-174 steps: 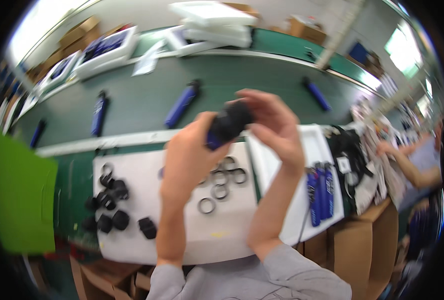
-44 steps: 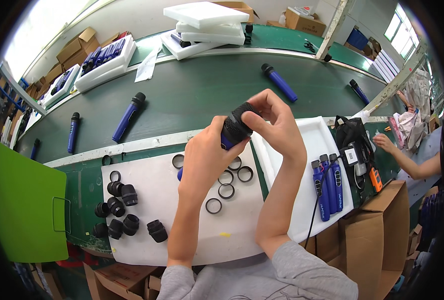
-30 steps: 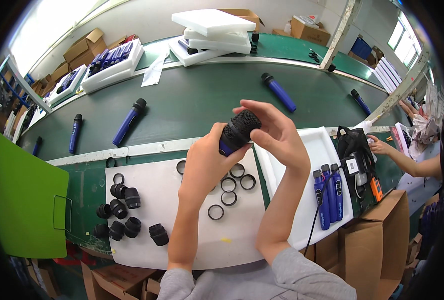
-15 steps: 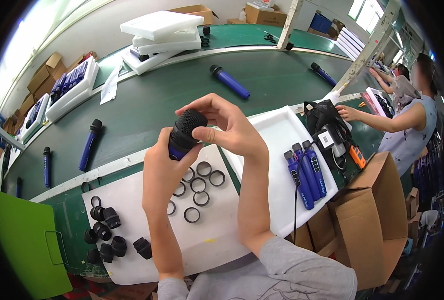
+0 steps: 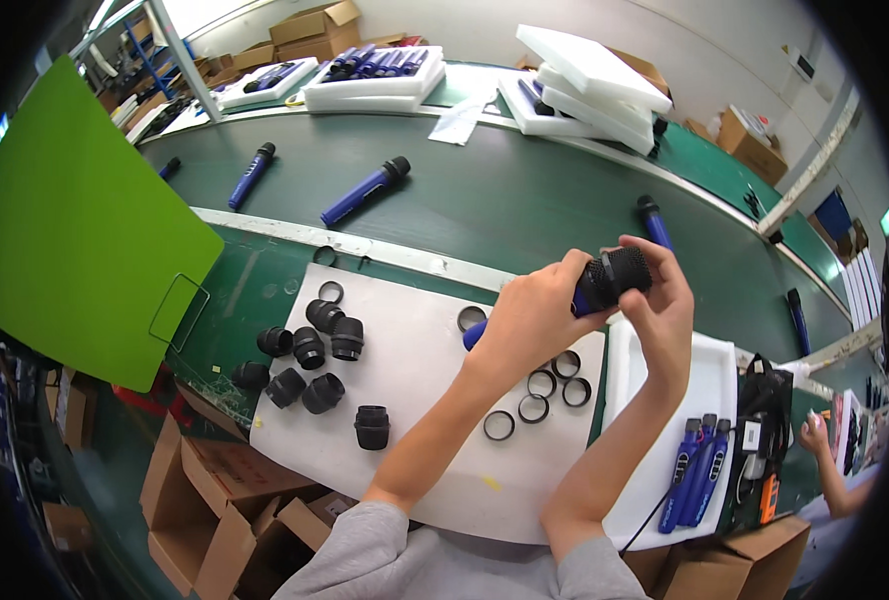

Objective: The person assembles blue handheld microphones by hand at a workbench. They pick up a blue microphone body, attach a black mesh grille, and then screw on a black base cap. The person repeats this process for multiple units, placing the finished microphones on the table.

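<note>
A blue microphone [image 5: 590, 298] with a black mesh head lies between my hands above the white work sheet [image 5: 430, 440]. My left hand [image 5: 530, 315] is wrapped round its blue body, whose tail end pokes out past the wrist side. The fingers and thumb of my right hand [image 5: 668, 315] close on the mesh head. Below them, several thin black rings [image 5: 499, 425] are scattered on the sheet. Farther left sits a cluster of black mesh microphone heads [image 5: 347, 339], with a single microphone head [image 5: 372, 428] standing apart nearer to me.
Several blue microphones [image 5: 365, 192] lie spaced along the dark green conveyor [image 5: 525, 180]. A white foam tray [image 5: 630, 500] at right holds blue microphone bodies [image 5: 700, 475]. A green board [image 5: 75, 240] rises at left. Cardboard boxes [image 5: 205, 510] stand below. A co-worker's arm [image 5: 830, 465] shows far right.
The view has swung left, so the table's things appear farther right. Both hands still hold the microphone, now turned more level, with its tail end showing.
</note>
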The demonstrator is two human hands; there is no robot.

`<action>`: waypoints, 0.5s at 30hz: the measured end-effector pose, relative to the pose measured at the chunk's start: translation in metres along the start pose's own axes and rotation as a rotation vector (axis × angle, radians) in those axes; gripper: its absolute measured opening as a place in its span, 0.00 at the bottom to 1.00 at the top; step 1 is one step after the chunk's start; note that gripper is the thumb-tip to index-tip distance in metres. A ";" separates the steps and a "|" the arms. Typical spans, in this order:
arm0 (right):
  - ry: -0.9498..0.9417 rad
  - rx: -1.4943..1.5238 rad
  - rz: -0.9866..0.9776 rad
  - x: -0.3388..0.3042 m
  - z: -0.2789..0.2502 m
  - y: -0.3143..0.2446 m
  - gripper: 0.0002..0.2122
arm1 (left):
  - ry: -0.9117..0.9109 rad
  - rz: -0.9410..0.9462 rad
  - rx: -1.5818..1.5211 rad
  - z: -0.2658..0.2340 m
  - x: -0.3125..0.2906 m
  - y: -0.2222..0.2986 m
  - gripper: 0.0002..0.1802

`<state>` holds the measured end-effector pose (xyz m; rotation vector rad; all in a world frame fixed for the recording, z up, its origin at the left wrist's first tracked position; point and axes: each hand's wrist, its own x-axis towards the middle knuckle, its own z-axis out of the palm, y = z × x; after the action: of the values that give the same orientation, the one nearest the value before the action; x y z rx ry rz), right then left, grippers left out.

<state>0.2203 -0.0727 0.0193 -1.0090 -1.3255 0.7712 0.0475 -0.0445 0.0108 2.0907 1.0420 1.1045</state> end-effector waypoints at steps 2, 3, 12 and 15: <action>-0.079 0.145 -0.065 -0.001 0.012 -0.016 0.34 | -0.009 -0.003 -0.056 -0.004 0.000 0.001 0.28; -0.103 0.154 -0.067 -0.001 0.012 -0.017 0.35 | -0.009 0.006 -0.063 -0.005 0.000 0.002 0.28; -0.009 -0.107 0.018 -0.007 -0.006 -0.014 0.35 | -0.009 0.063 0.019 -0.016 -0.007 0.016 0.28; 0.055 0.030 -0.046 -0.011 0.005 -0.018 0.38 | 0.017 0.120 -0.017 -0.021 -0.014 0.027 0.29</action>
<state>0.2122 -0.0890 0.0314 -0.9662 -1.2817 0.7214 0.0348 -0.0693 0.0357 2.1573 0.9223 1.1865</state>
